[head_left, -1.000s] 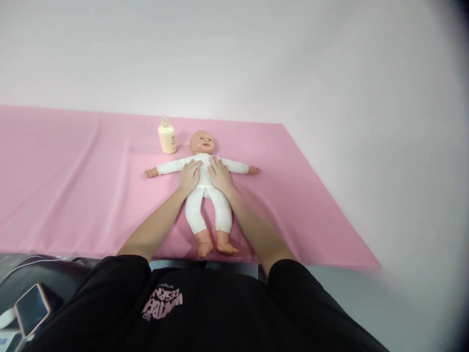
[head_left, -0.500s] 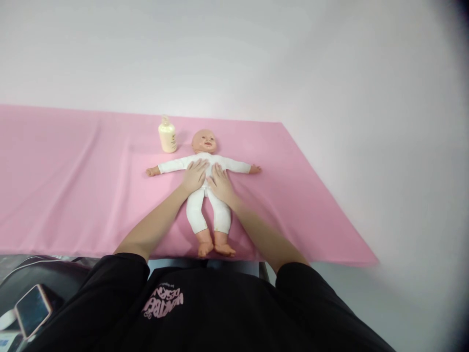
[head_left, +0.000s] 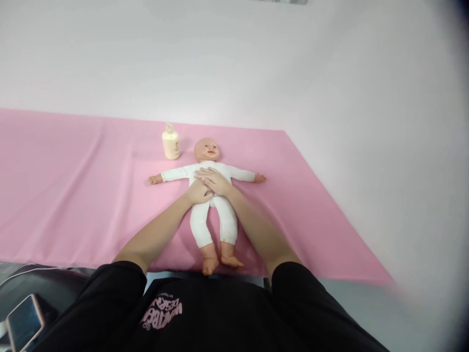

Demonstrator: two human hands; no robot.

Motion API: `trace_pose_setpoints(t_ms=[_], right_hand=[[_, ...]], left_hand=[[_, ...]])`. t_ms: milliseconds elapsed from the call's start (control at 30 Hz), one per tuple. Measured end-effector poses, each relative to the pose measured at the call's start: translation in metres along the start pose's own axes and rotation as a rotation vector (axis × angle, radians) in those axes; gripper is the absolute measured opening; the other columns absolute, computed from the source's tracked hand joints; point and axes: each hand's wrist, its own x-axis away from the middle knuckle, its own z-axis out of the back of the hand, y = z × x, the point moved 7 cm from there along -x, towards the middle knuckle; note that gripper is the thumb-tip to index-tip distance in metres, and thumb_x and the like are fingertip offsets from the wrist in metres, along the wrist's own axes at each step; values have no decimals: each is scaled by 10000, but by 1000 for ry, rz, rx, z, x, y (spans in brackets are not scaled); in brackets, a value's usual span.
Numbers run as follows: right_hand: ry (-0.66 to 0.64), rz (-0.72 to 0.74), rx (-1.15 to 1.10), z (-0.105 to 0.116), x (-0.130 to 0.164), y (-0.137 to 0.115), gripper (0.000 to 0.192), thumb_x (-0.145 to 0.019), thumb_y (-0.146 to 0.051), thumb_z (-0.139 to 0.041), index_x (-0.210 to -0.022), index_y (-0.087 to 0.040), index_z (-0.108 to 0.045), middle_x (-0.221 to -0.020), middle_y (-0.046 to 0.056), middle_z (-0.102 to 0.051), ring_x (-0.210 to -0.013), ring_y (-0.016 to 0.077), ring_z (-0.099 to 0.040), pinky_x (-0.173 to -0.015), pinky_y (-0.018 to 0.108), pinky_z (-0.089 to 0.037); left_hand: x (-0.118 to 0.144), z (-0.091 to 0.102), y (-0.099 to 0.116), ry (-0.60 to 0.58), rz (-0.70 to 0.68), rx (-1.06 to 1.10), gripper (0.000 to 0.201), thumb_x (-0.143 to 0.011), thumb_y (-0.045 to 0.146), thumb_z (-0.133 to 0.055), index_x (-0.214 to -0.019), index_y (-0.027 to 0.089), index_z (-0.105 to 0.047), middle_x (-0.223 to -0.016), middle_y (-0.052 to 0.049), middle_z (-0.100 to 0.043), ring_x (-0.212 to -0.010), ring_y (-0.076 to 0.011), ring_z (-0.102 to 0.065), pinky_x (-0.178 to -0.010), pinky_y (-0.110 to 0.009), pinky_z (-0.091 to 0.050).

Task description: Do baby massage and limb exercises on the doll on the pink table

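Observation:
A baby doll [head_left: 224, 169] in a white bodysuit lies on its back on the pink cloth, head away from me and arms spread wide. My right hand [head_left: 217, 182] lies across its chest, fingers stretched out and pointing left. Lower on the belly rests my left hand [head_left: 199, 191], flat, its fingers partly hidden under the right one. The two hands overlap on the doll's torso, and neither grips anything. Beyond the doll's outstretched arm on the left, a cream-coloured pump bottle [head_left: 171, 144] stands upright.
Pink cloth [head_left: 66, 186] covers the table, with several creases on the left side. Its right edge slants down towards me. Below the near left edge, a phone [head_left: 25, 320] lies on a dark surface beside a white cable [head_left: 27, 270].
My right hand has slid left across the doll's chest and now overlaps the left. My left hand has shifted lower on the belly. The view has tipped up slightly.

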Motion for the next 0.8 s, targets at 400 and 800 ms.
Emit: trace_pose_setpoints(t_ms=[400, 800], right_hand=[[282, -361, 146, 6, 11, 32, 552, -1079, -393, -270, -1534, -203, -519, -1663, 87, -430, -1587, 289, -331, -1303, 563, -226], [48, -404, 307, -14, 46, -8, 669, -1040, -336, -374, -1606, 16, -321, -1708, 249, -244, -1634, 338, -192, -1323, 564, -152]], left_hand=[[-1, 22, -21, 179, 304, 21, 454, -1009, 219, -373, -1361, 166, -655, -1489, -117, -622, -1444, -245, -523, -1250, -497, -375], [5, 17, -36, 147, 481, 63, 590, -1083, 351, -219, -1572, 117, -453, -1671, -134, -395, -1601, -267, -291, -1318, -500, -220]])
